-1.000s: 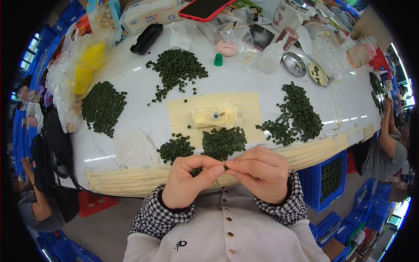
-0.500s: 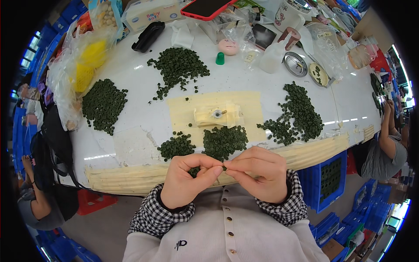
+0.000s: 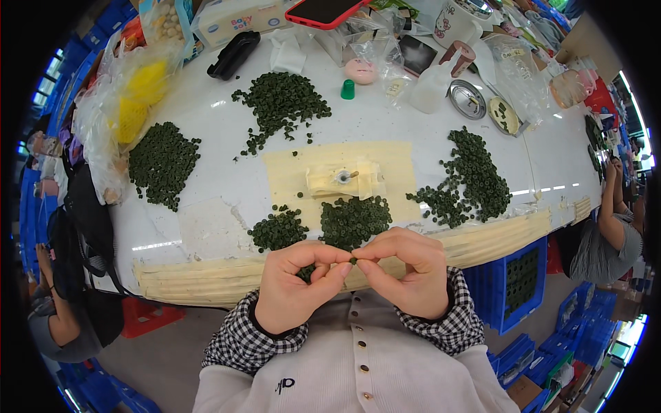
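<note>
My left hand (image 3: 292, 286) and my right hand (image 3: 410, 272) meet at their fingertips over the table's near edge. Both pinch one small dark green round piece (image 3: 353, 261) between thumb and forefinger. More dark green bits (image 3: 306, 272) show inside the curl of my left fingers; whether they rest in the palm or lie beyond it, I cannot tell. Just past my hands lie two heaps of small green ring-shaped pieces, a wide one (image 3: 354, 221) and a smaller one (image 3: 277, 228). Behind them, a tape-wrapped block with a small metal pin (image 3: 344, 177) is fixed on yellow tape (image 3: 289, 162).
Further green heaps lie at the left (image 3: 164, 165), back (image 3: 282, 103) and right (image 3: 476, 175). A black case (image 3: 234, 56), a red-edged phone (image 3: 323, 12), a green cap (image 3: 348, 89) and round tins (image 3: 467, 100) line the back. A blue crate (image 3: 513, 286) stands below right. Other people sit at both sides.
My right hand has shifted slightly left and its fingers have turned a little around the small green piece. My left hand stays nearly in place.
</note>
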A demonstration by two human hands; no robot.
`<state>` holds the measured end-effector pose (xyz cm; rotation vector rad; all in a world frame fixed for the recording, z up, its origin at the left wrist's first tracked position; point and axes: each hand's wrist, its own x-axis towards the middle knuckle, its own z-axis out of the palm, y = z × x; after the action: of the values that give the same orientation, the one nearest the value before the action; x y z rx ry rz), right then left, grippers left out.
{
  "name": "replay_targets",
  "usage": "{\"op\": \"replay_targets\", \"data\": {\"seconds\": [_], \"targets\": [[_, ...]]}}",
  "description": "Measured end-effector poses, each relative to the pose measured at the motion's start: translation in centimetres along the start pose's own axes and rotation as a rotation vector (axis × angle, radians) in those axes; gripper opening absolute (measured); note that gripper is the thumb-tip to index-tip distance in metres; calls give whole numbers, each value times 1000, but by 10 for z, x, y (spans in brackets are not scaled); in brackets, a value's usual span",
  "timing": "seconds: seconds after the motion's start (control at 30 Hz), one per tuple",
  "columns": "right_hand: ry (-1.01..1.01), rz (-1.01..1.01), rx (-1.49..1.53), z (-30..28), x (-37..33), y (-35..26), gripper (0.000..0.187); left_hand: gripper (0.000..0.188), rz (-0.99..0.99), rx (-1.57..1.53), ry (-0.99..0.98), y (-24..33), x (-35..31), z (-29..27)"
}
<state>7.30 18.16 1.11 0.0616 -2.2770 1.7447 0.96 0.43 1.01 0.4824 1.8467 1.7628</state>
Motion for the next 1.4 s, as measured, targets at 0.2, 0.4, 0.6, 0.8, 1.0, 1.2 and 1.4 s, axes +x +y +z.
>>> {"op": "replay_targets", "data": {"seconds": [0.2,0.4,0.6,0.8,1.0,1.2,1.4], "targets": [[23,-49,-42,5,0,-1,15,9,-1,29,32,5,-1,1],[81,-40,-135,2,4,2,14,10,-5,127,102,6,1,-25],[-79,-52,-394,-7,1,13,11,5,-73,243,348,6,-5,-54],[-114,-182,-570,-2,1,17,12,12,-102,-280,265,0,-7,-69],[-125,-251,-670,3,6,20,14,20,-313,-1189,187,13,1,-45],[-107,-282,-768,7,7,18,14,25,-374,-1140,26,5,2,-27],[56,-252,-556,-2,6,15,16,36,-460,-1021,37,10,4,-14]]}}
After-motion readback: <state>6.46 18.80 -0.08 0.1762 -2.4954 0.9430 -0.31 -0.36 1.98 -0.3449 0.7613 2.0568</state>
